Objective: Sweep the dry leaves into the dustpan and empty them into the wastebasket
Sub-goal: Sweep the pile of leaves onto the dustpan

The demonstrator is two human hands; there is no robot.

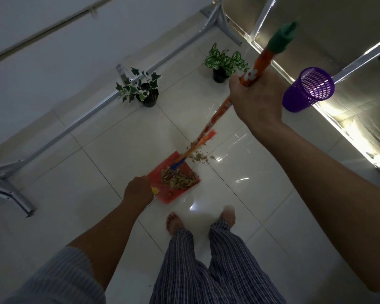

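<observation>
Sweeping stage. The left hand [138,191] is gripping the handle of the dustpan [173,178] on the floor; the right hand [256,97] is clenching the broom [215,119] near its top. Most leaves [178,178] are lying in the pan, a few [199,157] just beyond its far edge. The wastebasket [308,89] is standing far right. Risk: a hard stroke may be scattering leaves past the pan; tilting it could spill the pile.
</observation>
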